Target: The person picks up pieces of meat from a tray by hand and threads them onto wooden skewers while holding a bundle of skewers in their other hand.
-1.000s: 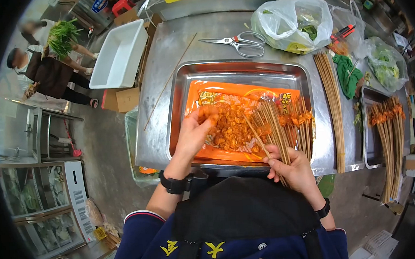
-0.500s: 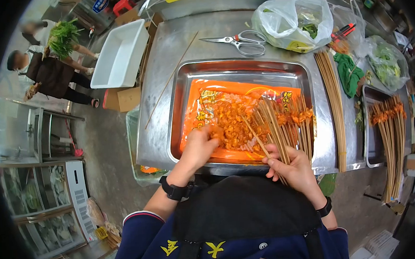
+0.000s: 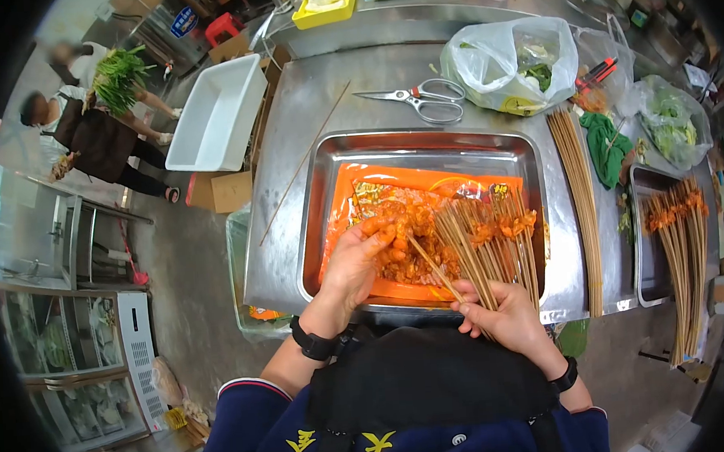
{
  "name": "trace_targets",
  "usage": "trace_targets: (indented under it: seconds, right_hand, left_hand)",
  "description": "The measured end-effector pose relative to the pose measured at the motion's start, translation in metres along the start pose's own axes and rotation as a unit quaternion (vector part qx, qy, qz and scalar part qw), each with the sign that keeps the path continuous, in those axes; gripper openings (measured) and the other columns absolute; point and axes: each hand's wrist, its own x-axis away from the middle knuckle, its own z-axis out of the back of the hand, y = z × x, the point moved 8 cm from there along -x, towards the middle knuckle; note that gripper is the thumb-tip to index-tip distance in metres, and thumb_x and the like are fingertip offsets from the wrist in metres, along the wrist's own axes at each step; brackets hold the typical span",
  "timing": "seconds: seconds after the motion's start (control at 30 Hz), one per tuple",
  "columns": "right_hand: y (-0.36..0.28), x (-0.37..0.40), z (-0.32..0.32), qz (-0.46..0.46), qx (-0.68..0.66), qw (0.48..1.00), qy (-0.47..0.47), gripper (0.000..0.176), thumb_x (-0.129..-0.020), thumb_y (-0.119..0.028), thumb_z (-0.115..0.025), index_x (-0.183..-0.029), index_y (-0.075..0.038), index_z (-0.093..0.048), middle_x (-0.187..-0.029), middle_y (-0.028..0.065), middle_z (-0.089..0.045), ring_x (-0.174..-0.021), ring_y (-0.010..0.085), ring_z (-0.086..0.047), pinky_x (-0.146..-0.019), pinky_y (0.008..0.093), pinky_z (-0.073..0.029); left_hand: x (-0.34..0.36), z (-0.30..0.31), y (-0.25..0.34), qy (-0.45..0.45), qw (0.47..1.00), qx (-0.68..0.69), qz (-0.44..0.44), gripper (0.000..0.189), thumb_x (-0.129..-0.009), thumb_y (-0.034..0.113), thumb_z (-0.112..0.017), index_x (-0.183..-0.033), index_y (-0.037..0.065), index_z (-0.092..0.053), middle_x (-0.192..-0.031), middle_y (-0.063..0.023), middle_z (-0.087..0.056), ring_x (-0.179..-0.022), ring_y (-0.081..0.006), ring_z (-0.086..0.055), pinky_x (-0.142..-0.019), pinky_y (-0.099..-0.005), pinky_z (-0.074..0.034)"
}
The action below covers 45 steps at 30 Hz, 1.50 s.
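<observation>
My left hand point(image 3: 350, 264) has thumb and fingers pinched on a piece of orange-red marinated meat point(image 3: 388, 224). Right at those fingertips is the tip of a single bamboo skewer point(image 3: 435, 263). My right hand point(image 3: 510, 315) grips that skewer between thumb and fingers, along with a bundle of bamboo skewers point(image 3: 474, 273). Under both hands lies a metal tray point(image 3: 306, 233), lined with an orange printed plastic bag point(image 3: 340, 198) that carries a heap of the same meat. Several loaded skewers point(image 3: 507, 227) rest at the tray's right side, meat near their far ends.
Scissors point(image 3: 414, 98) and a lone skewer point(image 3: 304, 163) lie behind the tray. To the right are bare skewers point(image 3: 577, 213), a green cloth point(image 3: 604, 149) and a second tray point(image 3: 648, 271) with loaded skewers. A plastic bag of greens point(image 3: 510, 64) stands behind. Another person point(image 3: 95, 139) carries greens at far left.
My left hand has lifted from the meat heap and moved right, bringing a piece to the single skewer's tip. My right hand keeps its hold. The whole view has shifted slightly.
</observation>
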Motion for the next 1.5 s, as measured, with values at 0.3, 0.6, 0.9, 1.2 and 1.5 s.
trace_targets:
  seconds: [0.3,0.6,0.9,1.2,1.5]
  right_hand:
    - [0.001,-0.001,0.000,0.000,-0.001,1.000,-0.005,0.030,-0.082,-0.004,-0.057,-0.110,0.004,-0.052,-0.083,0.0069,-0.061,-0.063,0.0092,-0.060,-0.052,0.0188,-0.047]
    - [0.001,-0.001,0.000,0.002,0.015,1.000,-0.003,0.029,-0.082,-0.005,-0.057,-0.109,0.004,-0.053,-0.085,0.0066,-0.061,-0.065,0.0098,-0.061,-0.052,0.0187,-0.047]
    - [0.001,0.000,-0.001,0.001,0.020,1.000,0.006,0.028,-0.081,-0.008,-0.059,-0.108,0.001,-0.056,-0.084,0.0033,-0.059,-0.064,0.0089,-0.060,-0.052,0.0187,-0.046]
    - [0.000,0.001,0.001,0.007,-0.004,1.000,0.015,0.028,-0.082,-0.006,-0.058,-0.107,0.005,-0.054,-0.081,0.0036,-0.059,-0.062,0.0078,-0.058,-0.050,0.0185,-0.045]
    - [0.001,-0.001,0.001,0.008,-0.008,1.000,0.009,0.026,-0.081,-0.007,-0.059,-0.105,0.005,-0.055,-0.078,0.0033,-0.059,-0.060,0.0069,-0.057,-0.050,0.0183,-0.045]
  left_hand:
    - [0.001,-0.006,0.000,-0.022,1.000,0.014,0.005,0.024,-0.083,0.010,-0.056,-0.104,0.000,-0.055,-0.091,-0.0057,-0.060,-0.075,-0.0124,-0.057,-0.064,-0.0253,-0.048]
    - [-0.002,0.002,-0.001,0.033,0.999,0.023,-0.006,0.016,-0.083,0.012,-0.056,-0.097,0.003,-0.056,-0.084,-0.0028,-0.059,-0.071,-0.0118,-0.057,-0.062,-0.0251,-0.048]
    - [0.000,-0.003,0.000,0.000,1.000,0.020,-0.020,0.015,-0.082,0.009,-0.057,-0.095,0.002,-0.057,-0.083,-0.0042,-0.059,-0.070,-0.0129,-0.057,-0.063,-0.0251,-0.048]
    - [0.006,-0.019,0.007,-0.012,1.000,-0.013,-0.020,0.020,-0.082,0.010,-0.058,-0.099,0.000,-0.057,-0.086,-0.0060,-0.061,-0.072,-0.0119,-0.057,-0.064,-0.0234,-0.047]
    - [-0.001,-0.005,0.003,-0.013,0.999,-0.011,-0.038,0.019,-0.084,0.014,-0.056,-0.096,0.000,-0.057,-0.084,-0.0064,-0.060,-0.069,-0.0105,-0.055,-0.062,-0.0217,-0.045]
